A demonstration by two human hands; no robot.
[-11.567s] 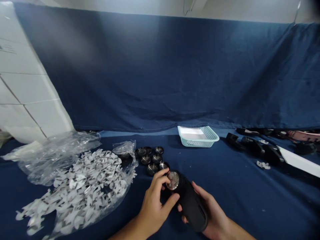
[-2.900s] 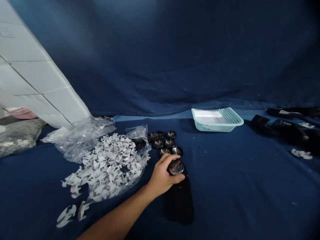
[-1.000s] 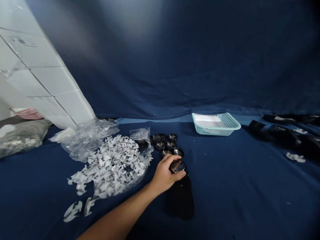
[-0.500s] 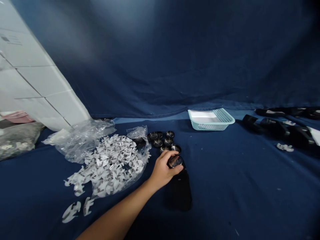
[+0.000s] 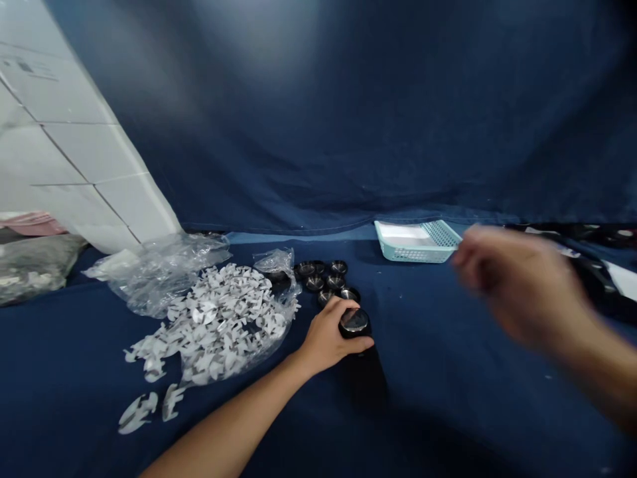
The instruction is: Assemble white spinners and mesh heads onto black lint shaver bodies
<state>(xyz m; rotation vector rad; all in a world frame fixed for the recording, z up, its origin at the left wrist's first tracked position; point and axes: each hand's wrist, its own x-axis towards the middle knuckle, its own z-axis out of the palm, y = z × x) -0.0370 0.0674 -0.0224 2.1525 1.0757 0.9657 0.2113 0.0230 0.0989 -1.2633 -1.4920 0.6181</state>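
My left hand (image 5: 331, 335) has its thumb and fingers closed round a round black part with a shiny, glassy face (image 5: 355, 321). This part sits at the far end of a long black body (image 5: 362, 378) lying on the blue cloth; whether they are joined I cannot tell. Just beyond my fingers stand several small round black cups with shiny insides (image 5: 336, 283). My right hand (image 5: 517, 285) is raised over the right side, smeared by motion, with its fingers curled toward the basket. What it holds, if anything, does not show.
White plastic pieces (image 5: 223, 325) lie heaped on a clear plastic bag (image 5: 159, 272) to the left, two of them apart in front. A pale blue basket (image 5: 418, 253) with white paper stands at the back. Black items (image 5: 592, 272) lie far right, partly behind my right hand.
My right hand has come into view from the right. My left hand keeps its hold on the round black part, which has shifted slightly right and now shows more of its side.
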